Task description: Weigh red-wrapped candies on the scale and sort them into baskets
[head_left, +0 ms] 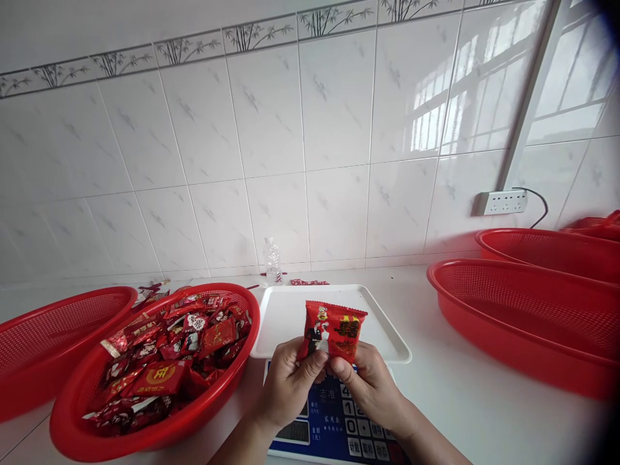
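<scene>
Both of my hands hold one red candy packet point(334, 328) upright by its lower edge, thumbs on its printed front. My left hand point(294, 381) grips the packet's left side, and my right hand point(365, 382) grips its right side. Behind and below the packet is the white tray point(283, 320) of a weighing scale. The scale's blue keypad panel point(332, 420) is partly hidden by my hands. To the left, a red basket point(252, 316) is filled with wrapped candies point(159, 378) in red and dark red.
Another red basket point(29, 342) stands at the far left. Two red baskets point(513, 323) point(547, 242) are on the right. A clear plastic bottle point(272, 261) and a strip of red packets point(310, 282) lie behind the tray. A power strip point(504, 202) is on the tiled wall.
</scene>
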`<state>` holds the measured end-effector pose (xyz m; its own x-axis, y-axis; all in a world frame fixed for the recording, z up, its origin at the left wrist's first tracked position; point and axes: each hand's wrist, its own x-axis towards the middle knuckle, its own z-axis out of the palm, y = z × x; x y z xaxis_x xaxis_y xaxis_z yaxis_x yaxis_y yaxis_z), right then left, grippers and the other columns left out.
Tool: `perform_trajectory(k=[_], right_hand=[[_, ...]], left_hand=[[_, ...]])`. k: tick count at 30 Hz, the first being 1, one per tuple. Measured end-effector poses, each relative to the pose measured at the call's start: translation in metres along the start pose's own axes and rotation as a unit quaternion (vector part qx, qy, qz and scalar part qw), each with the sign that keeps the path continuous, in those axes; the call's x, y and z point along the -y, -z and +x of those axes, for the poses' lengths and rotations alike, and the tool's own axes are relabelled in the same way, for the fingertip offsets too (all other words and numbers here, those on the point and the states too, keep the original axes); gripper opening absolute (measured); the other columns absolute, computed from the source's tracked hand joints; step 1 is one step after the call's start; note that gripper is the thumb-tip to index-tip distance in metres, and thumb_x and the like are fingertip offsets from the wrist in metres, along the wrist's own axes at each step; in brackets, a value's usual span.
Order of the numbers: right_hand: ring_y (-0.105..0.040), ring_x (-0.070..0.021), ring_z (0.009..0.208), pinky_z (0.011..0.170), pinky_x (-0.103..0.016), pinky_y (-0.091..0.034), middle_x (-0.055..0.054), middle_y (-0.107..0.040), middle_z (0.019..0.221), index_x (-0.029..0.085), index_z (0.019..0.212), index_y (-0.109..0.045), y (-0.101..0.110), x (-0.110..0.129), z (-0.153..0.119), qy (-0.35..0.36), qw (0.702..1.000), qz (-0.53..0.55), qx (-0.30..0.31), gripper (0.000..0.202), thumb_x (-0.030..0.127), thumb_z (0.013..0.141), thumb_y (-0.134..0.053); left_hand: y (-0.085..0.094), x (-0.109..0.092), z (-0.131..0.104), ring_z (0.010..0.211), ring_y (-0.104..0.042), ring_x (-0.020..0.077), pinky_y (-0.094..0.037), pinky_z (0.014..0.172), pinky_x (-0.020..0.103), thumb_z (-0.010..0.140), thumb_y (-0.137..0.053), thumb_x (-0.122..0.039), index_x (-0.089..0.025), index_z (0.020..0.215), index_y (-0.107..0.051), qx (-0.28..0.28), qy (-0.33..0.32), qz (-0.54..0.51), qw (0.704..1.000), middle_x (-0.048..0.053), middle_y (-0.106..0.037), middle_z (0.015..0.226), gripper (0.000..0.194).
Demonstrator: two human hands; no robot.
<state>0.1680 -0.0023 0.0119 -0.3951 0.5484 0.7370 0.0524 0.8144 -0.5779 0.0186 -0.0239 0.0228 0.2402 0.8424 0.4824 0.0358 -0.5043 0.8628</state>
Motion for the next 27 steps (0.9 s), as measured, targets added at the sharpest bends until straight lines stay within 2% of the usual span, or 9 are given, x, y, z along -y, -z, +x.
perform_trajectory(k=[3, 7, 15, 20, 27], right_hand=[[-0.049, -0.0118, 0.057, 0.055, -0.022, -0.041, 0.0, -0.057, 0.064, 0.019, 0.068, -0.056, -0.0006, 0.0006, 0.0004, 0.008, 1.0, -0.018, -0.02, 0.043, 0.047, 0.094, -0.038], [-0.048, -0.0121, 0.059, 0.056, -0.022, -0.041, -0.001, -0.058, 0.066, 0.018, 0.07, -0.058, -0.0004, 0.001, 0.0009, -0.003, 1.0, -0.024, -0.006, 0.046, 0.051, 0.093, -0.035], [-0.049, -0.0131, 0.06, 0.057, -0.023, -0.041, -0.001, -0.057, 0.065, 0.018, 0.072, -0.06, 0.0009, 0.0004, 0.0015, -0.022, 0.999, -0.018, -0.016, 0.049, 0.054, 0.092, -0.035], [-0.048, -0.0122, 0.057, 0.055, -0.023, -0.04, -0.001, -0.056, 0.064, 0.018, 0.067, -0.055, -0.0014, -0.0003, -0.0001, -0.016, 1.0, -0.011, -0.016, 0.044, 0.046, 0.095, -0.035], [-0.049, -0.0122, 0.057, 0.056, -0.023, -0.041, -0.001, -0.056, 0.062, 0.019, 0.064, -0.054, -0.0024, 0.0, 0.0004, -0.007, 0.999, -0.028, -0.021, 0.043, 0.041, 0.096, -0.034]], left_hand=[[0.0002, 0.001, -0.0001, 0.059, -0.043, 0.0104, -0.037, 0.056, 0.021, 0.087, -0.053, -0.043, -0.016, 0.07, -0.054, -0.022, -0.009, 0.003, 1.0, -0.001, -0.049, 0.062, 0.032], [0.0018, 0.0051, -0.0001, 0.065, -0.046, 0.0114, -0.04, 0.062, 0.021, 0.085, -0.057, -0.038, -0.017, 0.074, -0.054, -0.055, -0.003, -0.01, 0.998, -0.001, -0.053, 0.068, 0.025], [0.0044, 0.0012, -0.0011, 0.063, -0.044, 0.0113, -0.041, 0.059, 0.022, 0.082, -0.059, -0.042, -0.015, 0.072, -0.055, -0.054, 0.022, -0.036, 0.998, -0.001, -0.05, 0.067, 0.029], [0.0039, 0.0027, -0.0015, 0.061, -0.042, 0.0107, -0.041, 0.056, 0.022, 0.08, -0.061, -0.045, -0.015, 0.071, -0.055, -0.066, 0.03, -0.037, 0.997, -0.002, -0.047, 0.064, 0.032], [0.0036, 0.0042, -0.0002, 0.064, -0.047, 0.0112, -0.044, 0.058, 0.021, 0.081, -0.059, -0.046, -0.015, 0.081, -0.057, -0.059, 0.025, -0.044, 0.997, -0.001, -0.052, 0.07, 0.031]])
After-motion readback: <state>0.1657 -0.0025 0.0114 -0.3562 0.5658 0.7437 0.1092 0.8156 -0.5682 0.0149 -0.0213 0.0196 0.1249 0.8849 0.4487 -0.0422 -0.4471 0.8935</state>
